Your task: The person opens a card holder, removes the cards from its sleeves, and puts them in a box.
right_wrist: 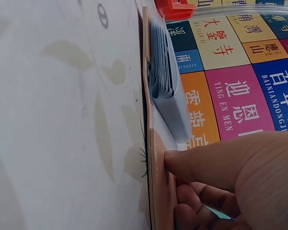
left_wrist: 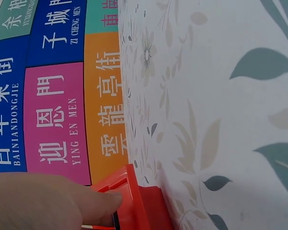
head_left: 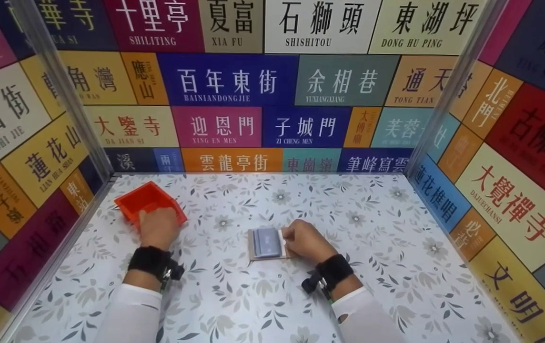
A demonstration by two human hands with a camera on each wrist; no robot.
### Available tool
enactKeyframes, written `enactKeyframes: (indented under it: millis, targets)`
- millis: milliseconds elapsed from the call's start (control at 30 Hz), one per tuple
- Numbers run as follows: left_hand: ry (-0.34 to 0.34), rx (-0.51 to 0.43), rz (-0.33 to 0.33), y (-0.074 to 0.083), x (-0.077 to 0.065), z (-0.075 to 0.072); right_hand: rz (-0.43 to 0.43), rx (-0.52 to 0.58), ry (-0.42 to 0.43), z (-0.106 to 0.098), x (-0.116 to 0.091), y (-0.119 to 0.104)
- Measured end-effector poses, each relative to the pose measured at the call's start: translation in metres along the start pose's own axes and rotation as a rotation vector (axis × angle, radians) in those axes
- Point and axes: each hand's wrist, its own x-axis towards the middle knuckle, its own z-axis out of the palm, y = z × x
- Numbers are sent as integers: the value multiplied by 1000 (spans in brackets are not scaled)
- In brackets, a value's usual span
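Note:
A small card holder [head_left: 268, 243] lies opened out on the table, with a tan cover and a stack of translucent plastic sleeves [right_wrist: 170, 86]. My right hand [head_left: 308, 240] is at its right side. In the right wrist view, the thumb presses the inner face of the cover [right_wrist: 162, 191], with the other fingers curled close beside it. My left hand [head_left: 159, 226] reaches into a red-orange plastic box [head_left: 151, 189] at the far left. In the left wrist view, the thumb lies inside the box near a thin dark edge; the fingertips and anything between them are hidden.
The table [head_left: 225, 295] has a white covering printed with leaves and flowers. Panels of coloured place-name signs [head_left: 227, 78] stand behind and on both sides, meeting at metal corner posts [head_left: 437, 112].

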Motion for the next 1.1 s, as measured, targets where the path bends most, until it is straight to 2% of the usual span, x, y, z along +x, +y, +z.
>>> enactKeyframes:
  millis: [67, 167, 400, 533, 600, 667, 767, 833, 867, 933, 1100]
  targets:
    - [24, -1, 11, 0, -1, 0, -7, -4, 2, -1, -1, -1]
    - [19, -23, 9, 0, -1, 1, -9, -1, 3, -2, -3, -3]
    - [-96, -52, -36, -5, 5, 6, 3, 5, -12, 0, -2, -4]
    - [-118, -45, -45, -7, 7, 5, 17, 10, -19, 1, -1, -5]
    - [-103, -50, -51, -7, 6, 3, 19, 13, -19, 2, 1, -5]
    - [-40, -61, -70, -5, 5, -2, 20, 17, -24, 2, 1, -6]
    - [135, -68, -98, 4, 1, -14, 12, 21, -24, 2, 2, -6]
    - [262, -89, -77, 14, -2, -21, 14, 27, -24, 2, 1, -6]
    - [324, -107, -50, 21, -3, -24, 17, 30, -24, 2, 0, -6]
    - [400, -148, 36, 35, -5, -24, 24, 34, -21, 1, -1, -5]
    - [518, -267, 297, 77, -11, -21, 21, 13, 3, -1, -3, -4]
